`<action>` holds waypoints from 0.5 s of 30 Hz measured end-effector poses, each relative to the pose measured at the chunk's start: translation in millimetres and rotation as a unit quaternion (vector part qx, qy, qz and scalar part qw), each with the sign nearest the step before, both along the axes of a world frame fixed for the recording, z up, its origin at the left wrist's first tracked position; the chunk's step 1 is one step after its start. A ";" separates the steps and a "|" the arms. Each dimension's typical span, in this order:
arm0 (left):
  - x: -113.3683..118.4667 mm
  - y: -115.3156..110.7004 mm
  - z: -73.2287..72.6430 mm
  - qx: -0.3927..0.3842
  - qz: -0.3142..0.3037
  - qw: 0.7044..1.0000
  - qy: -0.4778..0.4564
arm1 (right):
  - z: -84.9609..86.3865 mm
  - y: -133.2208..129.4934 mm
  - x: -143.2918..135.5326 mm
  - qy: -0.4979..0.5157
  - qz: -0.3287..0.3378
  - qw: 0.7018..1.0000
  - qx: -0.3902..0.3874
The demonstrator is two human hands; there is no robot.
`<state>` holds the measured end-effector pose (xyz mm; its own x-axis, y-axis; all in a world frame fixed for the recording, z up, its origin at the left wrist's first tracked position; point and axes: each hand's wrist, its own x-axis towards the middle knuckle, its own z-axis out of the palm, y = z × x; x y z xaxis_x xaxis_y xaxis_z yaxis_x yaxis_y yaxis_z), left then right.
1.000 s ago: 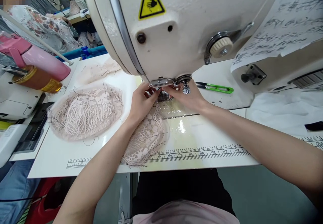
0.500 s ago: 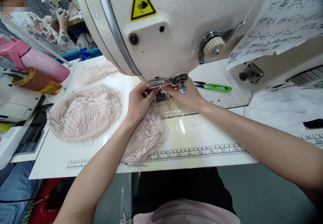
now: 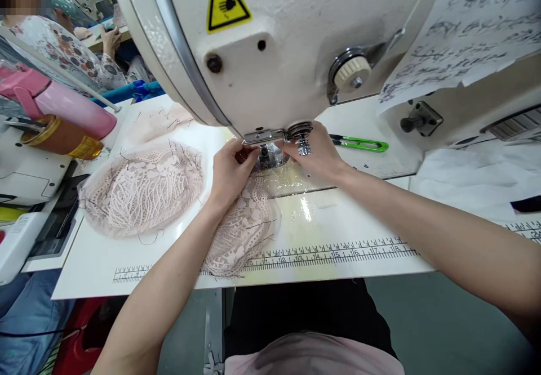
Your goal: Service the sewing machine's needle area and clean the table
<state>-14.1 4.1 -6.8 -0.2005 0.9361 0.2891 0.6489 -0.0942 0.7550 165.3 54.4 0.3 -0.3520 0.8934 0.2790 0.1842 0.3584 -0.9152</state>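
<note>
My left hand (image 3: 231,168) is closed beside the needle area of a white sewing machine (image 3: 274,76), thumb against the curled fingers. What it pinches is hidden. My right hand (image 3: 316,152) comes in from the other side, its fingers bent toward the metal presser foot (image 3: 270,157) and partly covered by the machine head. A pale pink lace piece (image 3: 240,245) with loose dark threads lies below my left hand and wrist, its upper end reaching toward the presser foot. Behind my right hand lie green thread snips (image 3: 363,144).
On the left lie a larger lace piece (image 3: 147,189) and another pale piece (image 3: 163,120). A pink bottle (image 3: 76,107) and a brown cup (image 3: 59,135) stand beyond. White cloth (image 3: 473,181) lies right; a ruler strip (image 3: 321,255) runs along the front edge. Another person (image 3: 63,48) sits back left.
My hands have moved slightly apart, showing more of the presser foot between them. The camera view has shifted a little. The lace pieces stay in place.
</note>
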 end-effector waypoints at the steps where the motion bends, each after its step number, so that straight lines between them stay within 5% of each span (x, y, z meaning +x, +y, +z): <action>1: -0.2 0.4 -0.6 0.001 0.000 1.000 0.003 | -0.6 1.0 -0.5 0.003 -0.005 1.000 -0.006; 7: -1.9 1.6 -3.8 0.005 -0.007 1.000 0.016 | -2.3 5.5 -1.7 0.026 -0.013 0.998 -0.061; 15: -0.9 0.1 -1.4 0.002 -0.009 1.000 0.008 | -15.3 5.8 -2.5 -0.092 -0.015 0.991 0.100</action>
<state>-15.1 4.1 -8.2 -0.1794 0.9384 0.2954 0.6590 -0.1084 0.7443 162.8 60.2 -15.0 -0.3878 0.8372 0.3857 0.3547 0.5217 -0.7759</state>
